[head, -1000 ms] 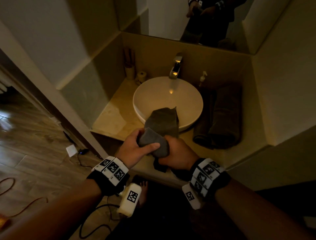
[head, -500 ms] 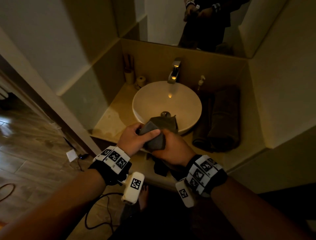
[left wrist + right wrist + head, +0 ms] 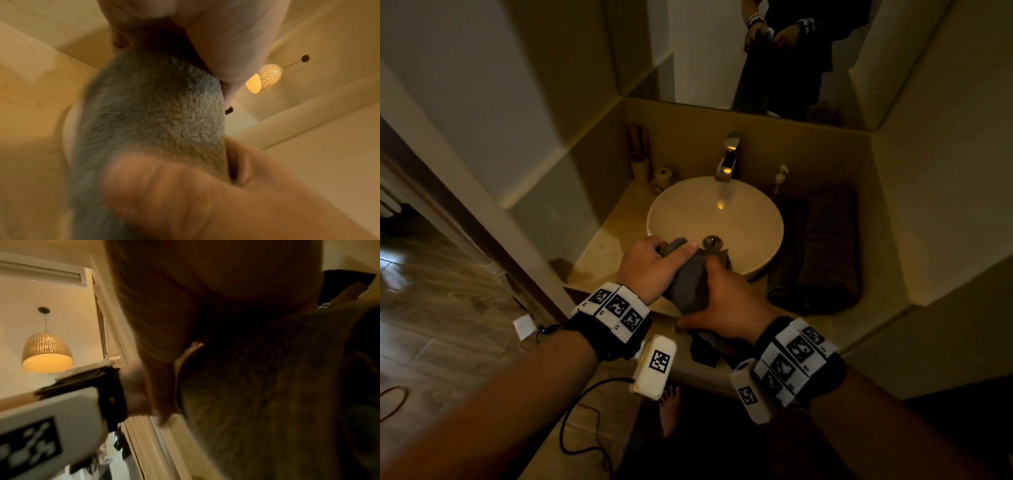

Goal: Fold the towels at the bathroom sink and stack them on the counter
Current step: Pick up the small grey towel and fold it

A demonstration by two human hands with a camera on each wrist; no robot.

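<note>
A small grey towel [image 3: 688,281] is bunched between both hands at the near rim of the round white basin [image 3: 756,219]. My left hand [image 3: 654,263] grips its upper end, thumb laid across the cloth. My right hand [image 3: 722,308] holds the lower part, and a dark tail of cloth hangs below it over the counter edge. In the left wrist view the towel [image 3: 152,113] looks blue-grey and fuzzy, pinched by my fingers. The right wrist view shows the towel [image 3: 267,394] dark against my palm. Dark folded towels [image 3: 822,253] lie on the counter right of the basin.
The beige counter [image 3: 606,253] sits in a narrow alcove with walls on both sides and a mirror [image 3: 722,51] behind. A tap [image 3: 727,157], soap pump [image 3: 779,178], cup [image 3: 640,168] and small roll [image 3: 662,176] stand at the back. Cables trail on the wooden floor [image 3: 448,308].
Both hands have carried the towel forward over the basin's near rim. The cloth that lay draped into the bowl is now gathered up, and the drain shows.
</note>
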